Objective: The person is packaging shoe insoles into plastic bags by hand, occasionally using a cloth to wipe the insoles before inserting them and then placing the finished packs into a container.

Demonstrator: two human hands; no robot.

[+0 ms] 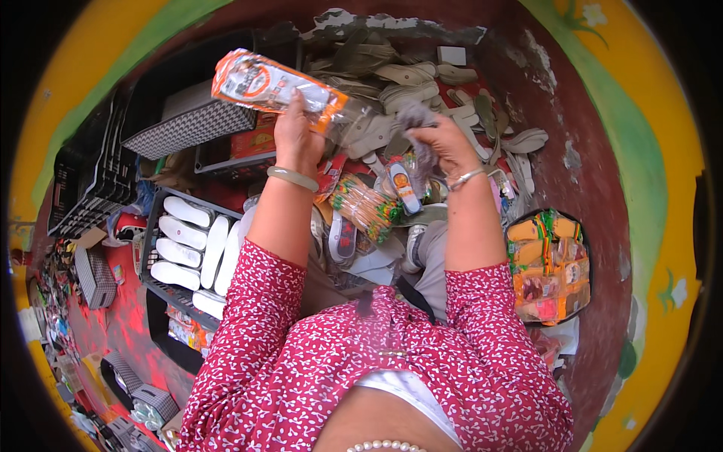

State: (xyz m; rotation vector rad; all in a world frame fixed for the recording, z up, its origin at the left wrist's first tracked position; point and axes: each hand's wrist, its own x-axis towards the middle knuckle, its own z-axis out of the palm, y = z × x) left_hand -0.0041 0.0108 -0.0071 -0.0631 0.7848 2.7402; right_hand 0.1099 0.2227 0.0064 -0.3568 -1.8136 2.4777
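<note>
The packet is orange and white, the bundle grey, the shirt white-patterned crimson.

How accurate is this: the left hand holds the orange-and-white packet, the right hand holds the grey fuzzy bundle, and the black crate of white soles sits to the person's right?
One thing is wrong: the head view shows the black crate of white soles to the person's left. The rest stands.
</note>
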